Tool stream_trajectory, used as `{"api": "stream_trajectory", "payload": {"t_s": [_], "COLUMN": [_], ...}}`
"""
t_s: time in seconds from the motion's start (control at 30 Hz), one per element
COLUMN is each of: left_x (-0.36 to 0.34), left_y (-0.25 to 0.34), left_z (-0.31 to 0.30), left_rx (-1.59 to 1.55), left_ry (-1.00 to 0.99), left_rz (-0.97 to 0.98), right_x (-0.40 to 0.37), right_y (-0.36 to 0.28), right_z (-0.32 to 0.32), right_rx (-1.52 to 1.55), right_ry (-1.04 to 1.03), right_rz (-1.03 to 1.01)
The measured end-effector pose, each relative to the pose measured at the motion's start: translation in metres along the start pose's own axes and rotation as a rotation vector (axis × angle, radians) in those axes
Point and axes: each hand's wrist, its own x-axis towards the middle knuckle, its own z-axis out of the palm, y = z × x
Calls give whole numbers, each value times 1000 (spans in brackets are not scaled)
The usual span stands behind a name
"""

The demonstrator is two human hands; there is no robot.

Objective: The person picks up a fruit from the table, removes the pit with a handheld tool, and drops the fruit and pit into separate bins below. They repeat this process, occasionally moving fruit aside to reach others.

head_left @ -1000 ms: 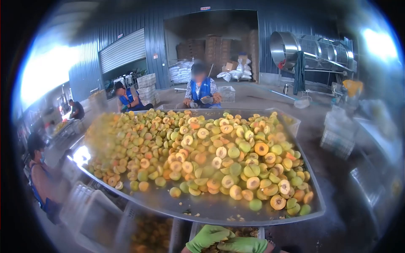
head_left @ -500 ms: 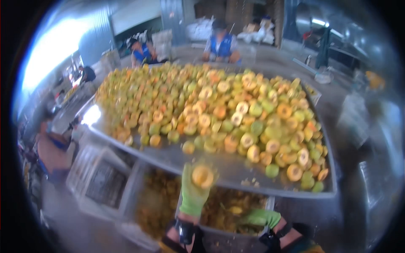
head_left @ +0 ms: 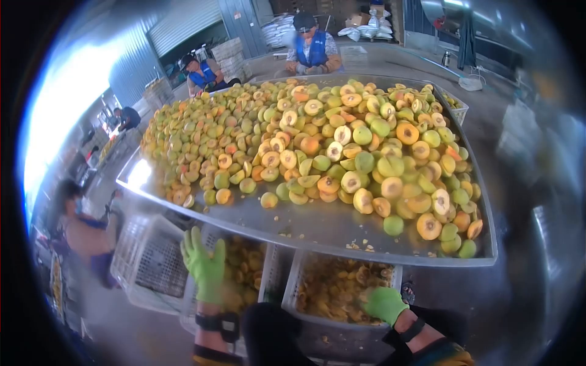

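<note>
My left hand [head_left: 204, 265], in a green glove, is open with its fingers spread, just below the near edge of a metal tray [head_left: 256, 221]. Beneath it, halved fruits [head_left: 247, 268] that look like peaches fill a white crate. My right hand [head_left: 386, 305], also gloved in green, curls closed over the right side of another crate [head_left: 292, 287], which holds brownish fruit pieces [head_left: 339, 283]. Whatever its fingers hold, if anything, is hidden. On the tray lies a large heap of yellow-green peach halves [head_left: 334, 151], many showing orange cut faces.
An upended white crate [head_left: 155, 256] stands at the left. A person [head_left: 88, 235] sits beyond it. Across the tray work two people in blue vests [head_left: 316, 49] [head_left: 202, 74]. White sacks [head_left: 373, 27] and stacked crates [head_left: 229, 58] are at the back.
My left hand held a peach half near the tray edge; it has let go and moved left, fingers now spread. My right hand stays over the right crate, slightly lower. The view has shifted a little.
</note>
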Motion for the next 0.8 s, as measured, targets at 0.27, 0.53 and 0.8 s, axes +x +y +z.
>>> {"api": "stream_trajectory", "payload": {"t_s": [0.27,0.53,0.8], "left_x": [96,91,-16], "left_y": [174,186,173], "left_z": [125,171,20], "left_rx": [-1298,-1521,-1761], "left_ry": [-1086,-814,-956], "left_rz": [-751,-681,-314], "right_x": [1,11,21], "right_y": [-8,-13,-73], "right_z": [-20,-86,-125], "right_rx": [206,464,742], "right_ry": [338,509,639], "right_rz": [-213,-257,-166]}}
